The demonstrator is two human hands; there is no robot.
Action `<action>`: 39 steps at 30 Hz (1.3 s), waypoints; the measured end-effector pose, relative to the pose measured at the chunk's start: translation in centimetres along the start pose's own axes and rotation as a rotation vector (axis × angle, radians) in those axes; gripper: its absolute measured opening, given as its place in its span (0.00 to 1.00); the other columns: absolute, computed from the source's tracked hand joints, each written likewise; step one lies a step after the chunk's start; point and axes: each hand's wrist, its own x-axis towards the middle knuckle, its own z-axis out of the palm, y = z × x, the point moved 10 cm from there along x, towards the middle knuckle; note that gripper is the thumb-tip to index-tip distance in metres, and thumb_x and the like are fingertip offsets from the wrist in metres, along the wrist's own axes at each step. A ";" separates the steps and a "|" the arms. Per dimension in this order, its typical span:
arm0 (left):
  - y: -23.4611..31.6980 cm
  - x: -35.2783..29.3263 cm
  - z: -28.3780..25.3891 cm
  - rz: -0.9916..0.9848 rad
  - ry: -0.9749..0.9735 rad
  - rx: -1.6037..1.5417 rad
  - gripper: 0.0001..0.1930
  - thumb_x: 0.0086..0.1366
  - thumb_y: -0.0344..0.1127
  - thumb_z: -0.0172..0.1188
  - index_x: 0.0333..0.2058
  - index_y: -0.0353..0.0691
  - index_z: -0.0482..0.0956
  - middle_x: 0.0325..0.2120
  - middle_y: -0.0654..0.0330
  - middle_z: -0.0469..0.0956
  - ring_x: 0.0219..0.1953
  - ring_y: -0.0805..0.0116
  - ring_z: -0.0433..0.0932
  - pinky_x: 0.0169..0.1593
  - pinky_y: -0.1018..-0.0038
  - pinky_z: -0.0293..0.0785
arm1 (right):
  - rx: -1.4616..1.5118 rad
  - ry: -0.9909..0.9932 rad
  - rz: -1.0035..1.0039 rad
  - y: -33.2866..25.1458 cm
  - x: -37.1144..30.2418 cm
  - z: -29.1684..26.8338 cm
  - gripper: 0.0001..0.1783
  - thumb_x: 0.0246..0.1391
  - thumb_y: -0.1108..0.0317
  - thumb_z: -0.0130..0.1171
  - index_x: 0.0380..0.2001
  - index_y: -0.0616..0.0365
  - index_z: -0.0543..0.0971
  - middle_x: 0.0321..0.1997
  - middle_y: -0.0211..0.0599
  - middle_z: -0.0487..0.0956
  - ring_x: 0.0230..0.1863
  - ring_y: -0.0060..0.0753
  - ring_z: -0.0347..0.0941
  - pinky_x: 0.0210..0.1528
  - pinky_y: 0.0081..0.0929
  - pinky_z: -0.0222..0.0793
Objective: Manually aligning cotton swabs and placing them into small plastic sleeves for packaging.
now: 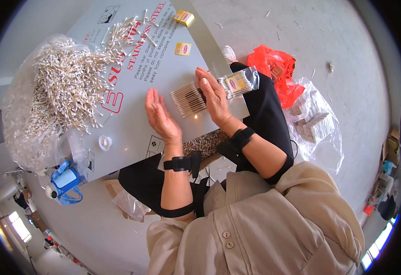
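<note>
Between my two hands, a flat row of cotton swabs (189, 100) lies side by side on the film-covered metal tabletop (138, 98). My left hand (162, 118) is to the left of the row, apart from it, fingers stretched and palm turned inward. At the row's right end is my right hand (215, 101), its fingers straight; whether it touches the swabs is hard to see. Just beyond it, near the table's edge, a clear packet of swabs (237, 84) with a yellow label lies partly hidden behind my fingers.
A plastic bag heaped with loose swabs (65, 87) covers the left side. Two small yellow cards or boxes (183, 49) lie at the far edge. A small clear cup (104, 142) and blue bottle (65, 179) are lower left. Red (274, 68) and clear bags (317, 121) rest at right.
</note>
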 end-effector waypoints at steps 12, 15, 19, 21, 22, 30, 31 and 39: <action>1.7 -6.6 3.3 0.302 -0.552 1.338 0.49 0.56 0.53 0.64 0.68 0.39 0.48 0.70 0.47 0.45 0.71 0.48 0.46 0.69 0.46 0.42 | -0.453 -0.085 0.057 -2.6 -4.1 -3.6 0.11 0.57 0.78 0.55 0.44 0.65 0.76 0.42 0.35 0.76 0.43 0.27 0.76 0.46 0.23 0.71; 1.3 -7.1 4.8 0.313 -0.607 1.430 0.49 0.56 0.56 0.63 0.68 0.39 0.48 0.70 0.48 0.45 0.71 0.50 0.46 0.69 0.46 0.42 | -0.635 -0.129 -0.106 -4.3 -4.2 -3.0 0.11 0.52 0.80 0.57 0.40 0.64 0.77 0.36 0.39 0.74 0.36 0.32 0.77 0.39 0.25 0.73; 0.7 -6.9 5.7 0.336 -0.634 1.462 0.49 0.57 0.60 0.60 0.68 0.39 0.48 0.70 0.49 0.45 0.72 0.51 0.45 0.69 0.45 0.41 | -0.692 -0.160 -0.168 -4.1 -4.1 -2.5 0.09 0.47 0.77 0.58 0.35 0.60 0.77 0.36 0.45 0.75 0.36 0.50 0.75 0.38 0.36 0.72; 0.4 -6.9 5.5 0.343 -0.625 1.472 0.48 0.59 0.62 0.57 0.68 0.39 0.48 0.70 0.49 0.46 0.72 0.53 0.44 0.69 0.45 0.40 | -0.736 -0.177 -0.200 -4.3 -4.0 -2.1 0.08 0.47 0.76 0.58 0.34 0.59 0.77 0.35 0.44 0.75 0.37 0.51 0.75 0.38 0.38 0.72; 0.3 -6.9 5.5 0.344 -0.624 1.471 0.48 0.59 0.62 0.57 0.68 0.39 0.48 0.70 0.49 0.46 0.72 0.53 0.44 0.69 0.45 0.40 | -0.796 -0.200 -0.230 -4.4 -4.0 -1.7 0.08 0.47 0.74 0.59 0.33 0.57 0.78 0.35 0.42 0.75 0.36 0.50 0.75 0.37 0.38 0.72; -0.4 -7.0 5.3 0.313 -0.623 1.486 0.46 0.61 0.63 0.54 0.68 0.39 0.49 0.69 0.50 0.48 0.72 0.55 0.44 0.70 0.46 0.39 | -0.959 -0.187 -0.276 -4.7 -3.9 -0.6 0.06 0.47 0.71 0.60 0.31 0.52 0.80 0.33 0.36 0.74 0.34 0.46 0.76 0.35 0.39 0.73; -0.4 -6.9 5.2 0.313 -0.621 1.486 0.46 0.61 0.63 0.54 0.68 0.39 0.49 0.69 0.50 0.48 0.72 0.55 0.44 0.70 0.46 0.39 | -0.953 -0.170 -0.279 -4.7 -3.9 -0.6 0.06 0.47 0.70 0.60 0.31 0.52 0.80 0.32 0.36 0.74 0.33 0.46 0.76 0.35 0.39 0.73; -0.5 -6.9 5.2 0.306 -0.618 1.492 0.46 0.61 0.63 0.53 0.68 0.39 0.49 0.70 0.51 0.48 0.72 0.55 0.44 0.70 0.48 0.37 | -0.981 -0.156 -0.262 -4.6 -3.8 -0.7 0.05 0.48 0.69 0.61 0.31 0.52 0.80 0.32 0.34 0.75 0.33 0.44 0.76 0.35 0.39 0.73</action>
